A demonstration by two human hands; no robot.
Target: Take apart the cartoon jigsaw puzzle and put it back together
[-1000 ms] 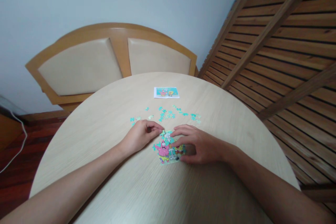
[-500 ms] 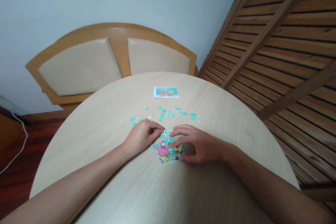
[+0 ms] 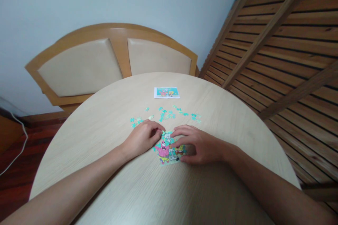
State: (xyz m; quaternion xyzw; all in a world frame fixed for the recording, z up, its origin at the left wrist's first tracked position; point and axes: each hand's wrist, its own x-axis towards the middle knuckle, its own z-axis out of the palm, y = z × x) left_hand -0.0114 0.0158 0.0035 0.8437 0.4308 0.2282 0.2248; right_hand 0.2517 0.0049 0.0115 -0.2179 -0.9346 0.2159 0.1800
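Note:
A partly joined jigsaw puzzle (image 3: 165, 154) with a pink starfish figure, a pale figure and a yellow square figure lies flat on the table in front of me. My left hand (image 3: 146, 134) is at its upper left edge, thumb and forefinger pinched on a small yellow-green puzzle piece (image 3: 163, 132), mostly covered by the fingertips. Over the puzzle's right side rests my right hand (image 3: 199, 145), fingers spread and curved, fingertips touching the picture. It partly hides the yellow figure.
Loose turquoise puzzle pieces (image 3: 162, 112) lie scattered beyond my hands. Farther back is a picture sheet (image 3: 167, 92) with the same figures. The round wooden table (image 3: 116, 186) meets a padded bench back (image 3: 81, 66) behind and a slatted wooden screen (image 3: 287, 42) on the right.
My left fingertips have drawn back slightly to the left, and the yellow-green piece shows more between them and the puzzle. The right hand stays in place.

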